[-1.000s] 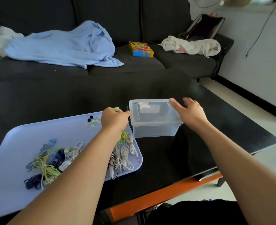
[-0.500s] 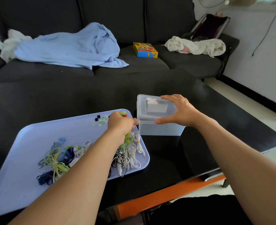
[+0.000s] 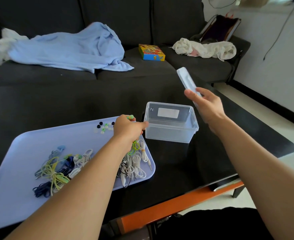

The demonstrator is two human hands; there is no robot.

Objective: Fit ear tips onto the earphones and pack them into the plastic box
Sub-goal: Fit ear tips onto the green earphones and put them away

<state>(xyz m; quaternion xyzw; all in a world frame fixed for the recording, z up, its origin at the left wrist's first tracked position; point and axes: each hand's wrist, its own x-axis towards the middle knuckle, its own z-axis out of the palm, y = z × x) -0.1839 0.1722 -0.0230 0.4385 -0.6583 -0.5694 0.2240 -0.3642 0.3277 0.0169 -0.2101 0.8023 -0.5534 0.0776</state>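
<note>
A clear plastic box [image 3: 170, 134] stands uncovered on the black table, just right of the lilac tray [image 3: 13, 196]. My right hand [image 3: 206, 104] holds the box's clear lid [image 3: 186, 80] lifted and tilted above and to the right of the box. My left hand [image 3: 128, 129] grips a green earphone [image 3: 134, 146], its green tips showing above the fist, with the thumb touching the box's left rim. Tangled earphones [image 3: 56, 172] and white ones [image 3: 136, 163] lie on the tray. Loose ear tips [image 3: 104, 127] sit at the tray's far edge.
The black table [image 3: 194, 170] has an orange front edge. Behind it is a dark sofa with a blue blanket [image 3: 70, 47], a colourful box [image 3: 151, 52] and a white cloth [image 3: 205, 48]. Bare floor lies to the right.
My right hand gripped the lid, lifted it off the box and swung it up to the right. The box now stands uncovered. My left hand stayed at the box's left rim.
</note>
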